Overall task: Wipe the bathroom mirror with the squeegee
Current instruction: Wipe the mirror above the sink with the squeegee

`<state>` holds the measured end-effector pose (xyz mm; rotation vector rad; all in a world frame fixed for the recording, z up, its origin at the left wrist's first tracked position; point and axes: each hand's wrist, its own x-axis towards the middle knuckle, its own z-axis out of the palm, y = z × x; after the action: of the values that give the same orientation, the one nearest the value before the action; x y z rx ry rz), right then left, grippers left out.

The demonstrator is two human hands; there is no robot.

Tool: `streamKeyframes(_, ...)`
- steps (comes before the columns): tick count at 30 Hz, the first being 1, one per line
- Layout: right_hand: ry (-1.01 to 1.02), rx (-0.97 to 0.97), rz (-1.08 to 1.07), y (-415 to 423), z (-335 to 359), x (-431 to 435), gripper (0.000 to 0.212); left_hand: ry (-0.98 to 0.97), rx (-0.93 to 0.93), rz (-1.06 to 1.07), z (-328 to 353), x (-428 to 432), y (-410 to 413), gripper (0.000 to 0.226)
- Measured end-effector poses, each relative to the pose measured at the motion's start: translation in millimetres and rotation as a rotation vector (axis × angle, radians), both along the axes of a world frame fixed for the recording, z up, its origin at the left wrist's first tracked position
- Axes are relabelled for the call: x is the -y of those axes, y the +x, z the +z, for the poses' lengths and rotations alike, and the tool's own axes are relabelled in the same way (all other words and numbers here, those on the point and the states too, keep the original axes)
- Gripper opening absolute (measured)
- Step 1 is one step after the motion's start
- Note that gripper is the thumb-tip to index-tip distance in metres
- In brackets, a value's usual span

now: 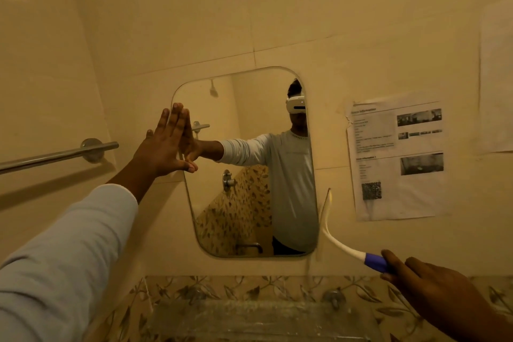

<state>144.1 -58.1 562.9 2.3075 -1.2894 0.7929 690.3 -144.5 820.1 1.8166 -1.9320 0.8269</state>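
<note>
A rounded rectangular mirror (249, 203) hangs on the beige tiled wall, reflecting a person in a pale long-sleeved top. My left hand (163, 144) lies flat with straight fingers against the mirror's upper left edge. My right hand (433, 289) grips the purple handle of a white squeegee (341, 244) at the lower right. The squeegee's blade stands upright against the wall just right of the mirror's lower right edge, off the glass.
A chrome towel bar (55, 157) runs along the left wall. A printed paper sheet (397, 158) is stuck to the wall right of the mirror. A glass shelf (249, 316) sits below the mirror, in front of leaf-patterned tiles.
</note>
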Motion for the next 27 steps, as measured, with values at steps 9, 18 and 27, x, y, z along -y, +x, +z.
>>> streamKeyframes(9, 0.146, 0.638, 0.086, 95, -9, -38, 0.046, 0.071, 0.035, 0.168, 1, -7, -17, 0.165)
streamKeyframes(18, 0.397, 1.229, 0.300, 168, 5, -74, 0.030, 0.015, -0.179, 0.089, -18, -17, -35, 0.118)
streamKeyframes(27, 0.586, 1.577, 0.317, 192, -26, -113, 0.020, -0.082, -1.800, -0.327, -200, -140, -152, 0.027)
